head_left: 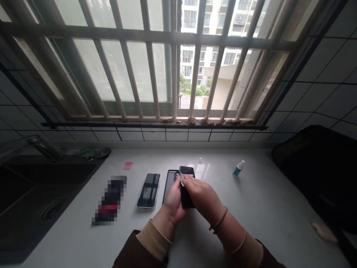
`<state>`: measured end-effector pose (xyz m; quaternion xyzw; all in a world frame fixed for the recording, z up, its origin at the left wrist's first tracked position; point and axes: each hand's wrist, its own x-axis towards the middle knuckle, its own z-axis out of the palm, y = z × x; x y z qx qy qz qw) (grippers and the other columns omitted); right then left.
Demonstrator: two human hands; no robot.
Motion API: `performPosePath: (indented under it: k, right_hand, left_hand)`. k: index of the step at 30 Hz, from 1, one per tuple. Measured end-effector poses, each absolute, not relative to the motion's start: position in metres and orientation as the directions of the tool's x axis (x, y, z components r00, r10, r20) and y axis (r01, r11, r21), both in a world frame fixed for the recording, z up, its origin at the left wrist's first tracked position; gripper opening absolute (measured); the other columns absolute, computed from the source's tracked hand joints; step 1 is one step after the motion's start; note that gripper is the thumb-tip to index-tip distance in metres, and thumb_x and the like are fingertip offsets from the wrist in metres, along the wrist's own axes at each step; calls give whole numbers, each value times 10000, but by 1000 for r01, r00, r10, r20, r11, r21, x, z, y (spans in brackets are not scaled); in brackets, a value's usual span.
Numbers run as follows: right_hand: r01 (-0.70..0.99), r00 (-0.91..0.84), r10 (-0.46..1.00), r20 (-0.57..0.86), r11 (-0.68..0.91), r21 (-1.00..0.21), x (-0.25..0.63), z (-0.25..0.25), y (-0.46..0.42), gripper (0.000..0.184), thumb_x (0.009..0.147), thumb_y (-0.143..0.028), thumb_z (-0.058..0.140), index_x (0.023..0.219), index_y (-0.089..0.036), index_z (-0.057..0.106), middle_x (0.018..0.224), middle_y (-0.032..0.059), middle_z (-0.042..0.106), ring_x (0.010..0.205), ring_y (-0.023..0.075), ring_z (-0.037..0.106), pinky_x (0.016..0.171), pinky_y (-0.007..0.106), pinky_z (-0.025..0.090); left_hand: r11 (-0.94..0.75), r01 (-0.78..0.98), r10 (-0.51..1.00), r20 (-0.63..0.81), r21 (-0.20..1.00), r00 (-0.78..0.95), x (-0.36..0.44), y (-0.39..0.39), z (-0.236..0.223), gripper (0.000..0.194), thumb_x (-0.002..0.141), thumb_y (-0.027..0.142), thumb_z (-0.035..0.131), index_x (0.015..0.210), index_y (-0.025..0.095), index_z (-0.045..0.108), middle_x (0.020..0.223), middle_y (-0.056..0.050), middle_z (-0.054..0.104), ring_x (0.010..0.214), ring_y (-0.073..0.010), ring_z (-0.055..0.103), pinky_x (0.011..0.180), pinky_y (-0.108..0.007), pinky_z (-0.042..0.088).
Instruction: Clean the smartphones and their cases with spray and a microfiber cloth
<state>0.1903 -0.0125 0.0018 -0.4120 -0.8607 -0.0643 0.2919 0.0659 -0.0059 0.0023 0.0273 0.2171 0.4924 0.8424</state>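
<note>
so rt hand (200,194) lies w/ fingers pressed together, holding a small white wipe (182,181) to top of black phone (186,171), left hand (173,199) cupping phone's side, held just above counter (83,238). behind: dark phone case (169,184), white-edged phone (148,190), pink slip (127,165). further right, blue-labelled spray bottle (238,168); beyond, barred window (150,37).

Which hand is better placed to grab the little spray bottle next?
Probably the right hand: the spray bottle stands on its side, nearer it than the left hand, which grips the phone. The right fingers would first have to let go of the white wipe.
</note>
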Motion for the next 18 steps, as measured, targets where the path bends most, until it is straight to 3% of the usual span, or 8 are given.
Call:
performPosePath:
  k: [5,12,15,18]
  right_hand:
    - [684,-594,642,485,720,-116,186,11,-30,396,909,23,570,1269,-81,700,1314,176,740,1235,269,716,1068,370,592]
    - [688,-655,706,270,705,-175,183,31,-52,322,898,18,574,1158,-102,719,1318,189,732,1252,287,702,1047,374,593]
    - [703,-634,727,264,684,-196,183,34,-54,280,889,30,585,1069,-136,721,1173,140,790,1074,261,774,922,334,632]
    - [748,-541,764,351,628,-213,190,35,-48,251,932,-8,588,1067,-175,718,935,53,803,796,216,786,714,280,615]
  left_hand:
    - [530,-781,828,-399,332,393,52,4,8,639,1064,549,384,1308,24,656,1172,-269,736,1120,-347,730,1024,-500,563]
    - [500,-748,844,-440,437,307,45,11,4,668,1058,580,362,1384,53,612,1275,-275,704,1057,-330,752,909,-486,616]
    - [514,-736,836,-449,440,315,45,12,2,659,1055,569,392,1389,45,608,1282,-278,702,1076,-337,747,891,-470,623]
    - [529,-737,832,-429,420,353,46,11,1,647,1054,557,414,1386,38,611,1242,-269,721,1081,-330,745,921,-457,612]
